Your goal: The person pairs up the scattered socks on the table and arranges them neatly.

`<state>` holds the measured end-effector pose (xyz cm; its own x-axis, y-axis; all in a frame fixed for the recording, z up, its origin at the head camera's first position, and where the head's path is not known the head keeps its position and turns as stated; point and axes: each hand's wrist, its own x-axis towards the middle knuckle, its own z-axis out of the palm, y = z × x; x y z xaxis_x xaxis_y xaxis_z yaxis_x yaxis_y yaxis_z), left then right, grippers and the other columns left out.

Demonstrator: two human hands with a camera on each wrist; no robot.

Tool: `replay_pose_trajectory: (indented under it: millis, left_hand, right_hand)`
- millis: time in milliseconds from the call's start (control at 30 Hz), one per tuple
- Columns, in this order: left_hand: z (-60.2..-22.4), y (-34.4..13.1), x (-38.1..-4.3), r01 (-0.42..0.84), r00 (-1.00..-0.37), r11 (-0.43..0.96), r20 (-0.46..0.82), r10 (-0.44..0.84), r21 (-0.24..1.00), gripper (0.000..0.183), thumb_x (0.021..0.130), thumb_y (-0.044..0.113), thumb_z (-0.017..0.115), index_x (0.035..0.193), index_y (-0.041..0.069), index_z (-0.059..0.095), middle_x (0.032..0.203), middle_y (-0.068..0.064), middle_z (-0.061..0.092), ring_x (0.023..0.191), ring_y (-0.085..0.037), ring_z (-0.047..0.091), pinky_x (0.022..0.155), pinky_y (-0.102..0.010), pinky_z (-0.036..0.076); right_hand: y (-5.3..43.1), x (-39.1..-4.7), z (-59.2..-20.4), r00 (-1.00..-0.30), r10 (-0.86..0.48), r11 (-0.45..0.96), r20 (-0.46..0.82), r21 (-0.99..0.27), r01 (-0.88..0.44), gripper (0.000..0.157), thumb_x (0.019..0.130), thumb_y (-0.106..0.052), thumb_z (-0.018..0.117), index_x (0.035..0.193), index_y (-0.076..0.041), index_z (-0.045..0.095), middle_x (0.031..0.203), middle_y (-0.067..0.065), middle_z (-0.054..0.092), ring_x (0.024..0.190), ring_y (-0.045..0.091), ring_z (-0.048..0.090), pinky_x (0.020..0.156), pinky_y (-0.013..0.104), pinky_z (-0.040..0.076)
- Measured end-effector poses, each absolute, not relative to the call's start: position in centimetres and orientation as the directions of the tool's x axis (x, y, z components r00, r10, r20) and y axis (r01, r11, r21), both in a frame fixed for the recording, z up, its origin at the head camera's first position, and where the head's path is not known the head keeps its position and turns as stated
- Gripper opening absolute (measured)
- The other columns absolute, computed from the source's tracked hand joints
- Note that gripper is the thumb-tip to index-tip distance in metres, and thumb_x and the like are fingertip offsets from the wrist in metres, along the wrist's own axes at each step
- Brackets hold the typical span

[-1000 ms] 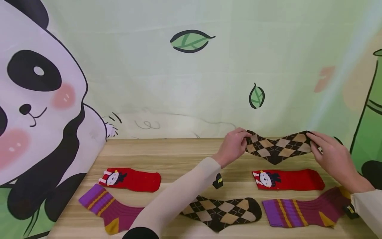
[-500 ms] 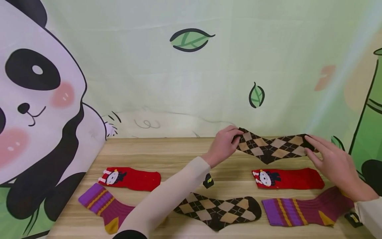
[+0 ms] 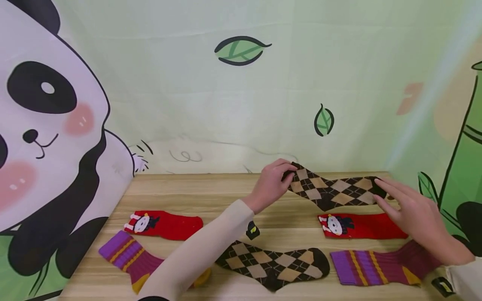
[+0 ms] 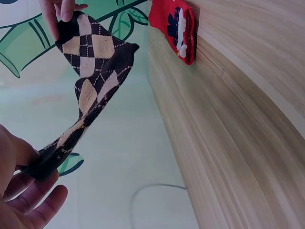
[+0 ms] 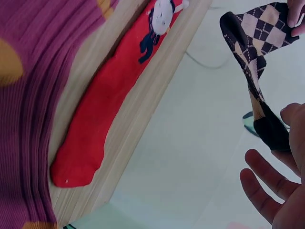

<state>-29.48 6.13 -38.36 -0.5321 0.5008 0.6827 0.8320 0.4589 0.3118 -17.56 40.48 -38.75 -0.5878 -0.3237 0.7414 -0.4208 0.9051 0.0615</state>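
An argyle sock in black, tan and grey is stretched between both hands above the far part of the table. My left hand pinches its cuff end. At the black toe end my right hand pinches the fabric between thumb and fingers, its other fingers spread in the right wrist view. The sock's heel points down, and its middle looks twisted in the left wrist view. Below it a red sock with a white animal face lies flat, partly covered by the right hand. A second argyle sock lies nearer.
On the wooden table a red sock lies at left above a purple striped sock, which the left sleeve partly covers. Another purple striped sock is at right. A small black tag shows beside the left sleeve. A printed cloth hangs behind.
Both hands have moved left with the stretched argyle sock, and its toe end has dropped a little. The right hand now overlaps the right red sock. The socks on the table stay put.
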Motion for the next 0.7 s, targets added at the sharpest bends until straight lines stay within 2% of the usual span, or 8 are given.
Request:
replay_pose_trajectory:
  millis: [233,333,433,533,700]
  left_hand:
    - [-38.6,4.8,-29.3,0.839,-0.518,0.452,0.701,0.49,0.303,0.015,0.096,0.003,0.07,0.11,0.001,0.075,0.11,-0.009,0.072,0.096,-0.018,0.07,0.085,-0.02,0.055]
    - [-38.7,4.2,-29.2,0.835,-0.524,0.456,0.699,0.486,0.309,0.015,0.096,0.003,0.07,0.111,0.001,0.075,0.111,-0.009,0.072,0.096,-0.017,0.07,0.084,-0.02,0.056]
    - [-38.8,3.6,-29.2,0.828,-0.533,0.467,0.695,0.483,0.311,0.016,0.096,0.004,0.07,0.111,0.002,0.075,0.111,-0.009,0.072,0.097,-0.017,0.07,0.085,-0.022,0.056]
    - [-38.8,3.0,-29.1,0.82,-0.544,0.478,0.692,0.475,0.316,0.016,0.095,0.004,0.071,0.111,0.002,0.075,0.111,-0.009,0.072,0.099,-0.017,0.07,0.086,-0.022,0.056]
    - [-38.7,1.9,-28.9,0.807,-0.559,0.492,0.691,0.457,0.327,0.016,0.095,0.004,0.072,0.111,0.002,0.075,0.112,-0.009,0.072,0.1,-0.019,0.07,0.087,-0.023,0.056]
  right_hand:
    - [38.9,-17.1,-39.0,-0.537,-0.354,0.875,0.765,0.069,-0.479,0.073,0.104,-0.064,0.04,0.125,-0.001,0.072,0.116,0.023,0.072,0.067,0.032,0.068,0.036,0.018,0.027]
    - [38.3,-17.0,-39.0,-0.53,-0.361,0.867,0.768,0.066,-0.494,0.073,0.104,-0.063,0.04,0.125,-0.001,0.072,0.117,0.023,0.072,0.075,0.035,0.07,0.037,0.019,0.032]
    - [37.6,-16.8,-39.0,-0.536,-0.362,0.866,0.762,0.063,-0.495,0.072,0.104,-0.063,0.041,0.125,-0.001,0.071,0.118,0.023,0.072,0.076,0.037,0.069,0.038,0.021,0.035]
    - [37.0,-16.6,-39.0,-0.546,-0.36,0.869,0.757,0.059,-0.492,0.071,0.104,-0.063,0.041,0.125,-0.002,0.071,0.118,0.023,0.071,0.067,0.034,0.067,0.038,0.02,0.033]
    - [36.2,-16.6,-39.0,-0.522,-0.371,0.859,0.768,0.07,-0.508,0.068,0.104,-0.062,0.043,0.124,-0.004,0.072,0.117,0.02,0.073,0.047,0.019,0.054,0.038,0.014,0.019]
